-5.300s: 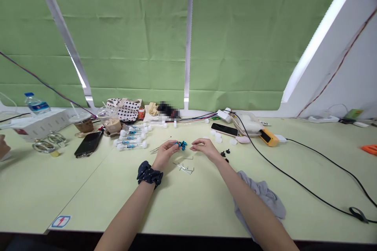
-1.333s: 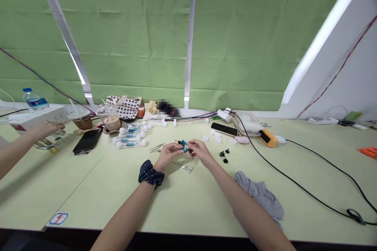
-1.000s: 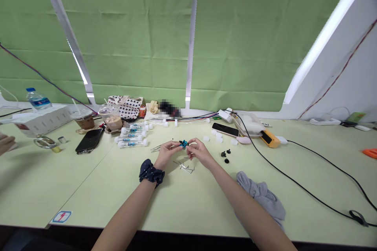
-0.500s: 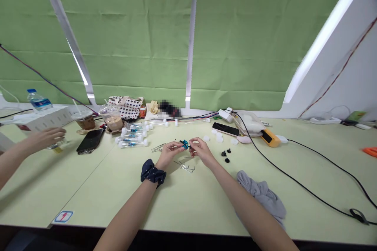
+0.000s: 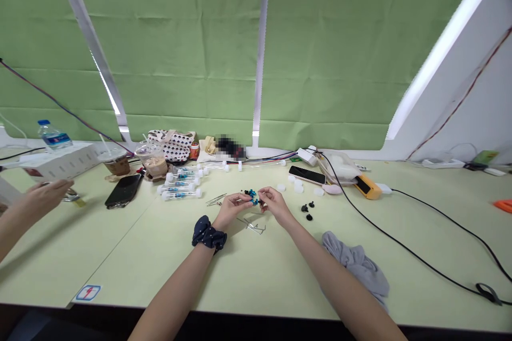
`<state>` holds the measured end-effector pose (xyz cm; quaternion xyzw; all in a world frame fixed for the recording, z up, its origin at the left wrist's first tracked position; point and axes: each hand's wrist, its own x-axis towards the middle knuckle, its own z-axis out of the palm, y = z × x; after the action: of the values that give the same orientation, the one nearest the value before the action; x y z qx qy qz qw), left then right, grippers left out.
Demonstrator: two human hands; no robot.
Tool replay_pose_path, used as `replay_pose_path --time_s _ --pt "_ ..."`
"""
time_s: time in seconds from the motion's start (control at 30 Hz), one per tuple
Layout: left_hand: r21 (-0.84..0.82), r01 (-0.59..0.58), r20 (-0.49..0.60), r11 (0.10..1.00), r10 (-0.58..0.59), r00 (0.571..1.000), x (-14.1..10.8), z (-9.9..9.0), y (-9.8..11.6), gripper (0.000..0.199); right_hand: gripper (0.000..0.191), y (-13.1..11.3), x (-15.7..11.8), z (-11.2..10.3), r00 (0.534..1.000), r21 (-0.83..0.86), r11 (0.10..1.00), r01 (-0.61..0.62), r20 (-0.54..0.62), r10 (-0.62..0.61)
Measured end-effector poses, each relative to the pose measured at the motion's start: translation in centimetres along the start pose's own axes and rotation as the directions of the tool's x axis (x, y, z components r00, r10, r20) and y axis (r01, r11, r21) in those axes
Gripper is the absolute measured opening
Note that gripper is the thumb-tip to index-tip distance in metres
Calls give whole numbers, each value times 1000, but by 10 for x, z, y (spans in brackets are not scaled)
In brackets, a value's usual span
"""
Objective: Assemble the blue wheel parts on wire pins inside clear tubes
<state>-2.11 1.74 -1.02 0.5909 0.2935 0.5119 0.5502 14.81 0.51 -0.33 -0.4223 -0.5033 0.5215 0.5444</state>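
Blue-beaded pin (image 5: 252, 198) (long axis crosswise) between left hand (image 5: 233, 206) and right hand (image 5: 272, 203)

The little blue part (image 5: 252, 196) pinched between the left hand (image 5: 234, 206) and right hand (image 5: 271, 202) looks like shiny anodized metal. The thin pins (image 5: 252, 225) lying just below are bare bright metal too. The table (image 5: 248, 277) has a smooth matt pale-green laminate top. The scrunchie (image 5: 208, 233) on the left wrist is soft dotted navy cloth, and the grey rag (image 5: 356, 269) is crumpled matt fabric. The tubes (image 5: 179, 189) are clear plastic with white caps, the phone (image 5: 122, 190) is glossy black, and the cable (image 5: 416, 258) is matt black rubber.
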Motion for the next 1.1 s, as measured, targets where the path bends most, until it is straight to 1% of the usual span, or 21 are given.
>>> replay_pose_path --time_s 0.1,0.2,0.27,0.33,0.43,0.57,0.7,0.77,0.9,1.0,1.1 --pt "-7 -3 -14 1000 3 1000 0 -1 1 21 37 -3 -3 1 999 33 999 0 40 -2" --pt "-11 -11 -61 1000 11 998 1 -2 2 23 40 -5 -6 3 995 57 998 -2 97 -4" --pt "-3 -8 -97 1000 8 995 1 -3 3 24 42 -5 -6 4 992 55 998 -2 126 -5" --pt "-2 -5 -103 1000 5 995 0 -3 4 23 42 -3 -6 4 991 44 999 -8 137 1" --pt "-20 -9 -58 1000 8 998 -1 -2 5 21 38 1 -3 1 992 -4 1000 -29 119 29" --pt "-34 -20 -9 999 20 1000 -1 0 4 20 42 6 0 -3 995 -68 996 -52 77 57" --pt "-4 -14 56 1000 14 998 -1 1 2 20 39 7 2 -3 999 -44 999 -20 28 21" --pt "7 -5 70 1000 5 998 -2 1 2 21 38 6 2 -2 1000 -30 999 -13 14 14" --pt "3 -1 30 1000 1 1000 -1 0 3 20 39 5 1 0 999 -4 1000 -27 31 27" --pt "-1 -4 -19 1000 4 1000 0 -1 4 21 40 3 -2 1 996 16 999 -32 90 30" --pt "7 -2 -92 1000 2 996 1 -3 4 22 43 4 -3 2 989 22 1000 -18 145 14"
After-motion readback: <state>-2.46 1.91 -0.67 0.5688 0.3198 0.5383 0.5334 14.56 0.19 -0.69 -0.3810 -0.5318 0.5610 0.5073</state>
